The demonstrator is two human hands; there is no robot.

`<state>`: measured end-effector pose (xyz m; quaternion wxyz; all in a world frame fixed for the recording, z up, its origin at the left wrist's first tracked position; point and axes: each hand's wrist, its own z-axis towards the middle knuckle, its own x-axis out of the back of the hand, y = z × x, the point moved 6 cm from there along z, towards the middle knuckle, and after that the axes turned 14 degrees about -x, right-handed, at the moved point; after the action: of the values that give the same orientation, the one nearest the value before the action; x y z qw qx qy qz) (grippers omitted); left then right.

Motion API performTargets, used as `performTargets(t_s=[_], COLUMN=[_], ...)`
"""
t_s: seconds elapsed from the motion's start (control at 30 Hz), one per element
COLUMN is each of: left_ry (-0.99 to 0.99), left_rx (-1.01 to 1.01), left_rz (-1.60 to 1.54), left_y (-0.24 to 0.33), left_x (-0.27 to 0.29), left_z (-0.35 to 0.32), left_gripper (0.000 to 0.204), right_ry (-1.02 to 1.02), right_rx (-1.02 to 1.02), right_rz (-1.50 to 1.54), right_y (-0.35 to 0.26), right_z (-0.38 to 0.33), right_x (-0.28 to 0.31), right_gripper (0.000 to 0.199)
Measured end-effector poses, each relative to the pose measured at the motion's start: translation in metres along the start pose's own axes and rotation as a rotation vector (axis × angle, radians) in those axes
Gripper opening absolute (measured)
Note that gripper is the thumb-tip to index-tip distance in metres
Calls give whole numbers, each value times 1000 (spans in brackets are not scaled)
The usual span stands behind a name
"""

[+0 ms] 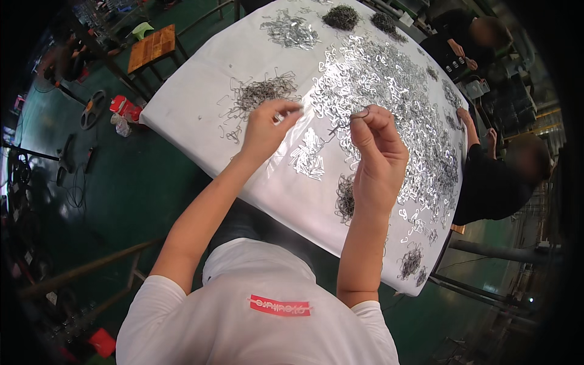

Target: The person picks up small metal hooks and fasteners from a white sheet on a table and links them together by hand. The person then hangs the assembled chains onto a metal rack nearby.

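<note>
Between the thumb and fingers of my right hand [380,158] is a thin dark wire hook [360,115], held above the table. My left hand [261,131] hovers beside a loose heap of dark wire hooks [261,92]; its thumb and fingers are bent but apart, with nothing seen in them. Below and between the hands lies a small pile of flat, shiny silver pieces [309,159]. A wide spread of shiny S-shaped hooks [413,131] covers the table beyond my right hand. Partly behind my right wrist sits a bunch of dark wire hooks [345,198].
The table has a white cover [201,79]. More dark bunches [340,17] lie at its far edge, and another bunch [411,261] at the near right. Two people in black [496,182] work along the right side. A wooden stool [152,48] stands off the left edge.
</note>
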<state>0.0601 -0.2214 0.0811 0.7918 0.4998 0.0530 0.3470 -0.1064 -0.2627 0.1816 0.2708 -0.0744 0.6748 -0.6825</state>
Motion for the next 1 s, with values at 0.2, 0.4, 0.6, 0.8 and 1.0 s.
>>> performTargets(t_s=[0.2,0.4,0.6,0.8,1.0], left_ry=[-544,-695,-648,-186,-400], left_rx=[-337,-549,-517,161,86], left_rz=[365,488,496,-38,463], left_y=[-84,-109,-103,-98,-90], left_x=[-85,-113,-109,-50,-29], left_z=[-31,-37,-33,3,14], left_gripper=[14,7,8,16,17], right_ry=[50,78,63,16,10], right_rx=[44,23,5,8,-12], right_rz=[-55,-80,-57,-70,-103], right_y=[-10,-5,0,4,14], right_z=[5,10,11,10,13], right_x=[17,31,27,16,1], right_gripper=[11,11,10,8,6])
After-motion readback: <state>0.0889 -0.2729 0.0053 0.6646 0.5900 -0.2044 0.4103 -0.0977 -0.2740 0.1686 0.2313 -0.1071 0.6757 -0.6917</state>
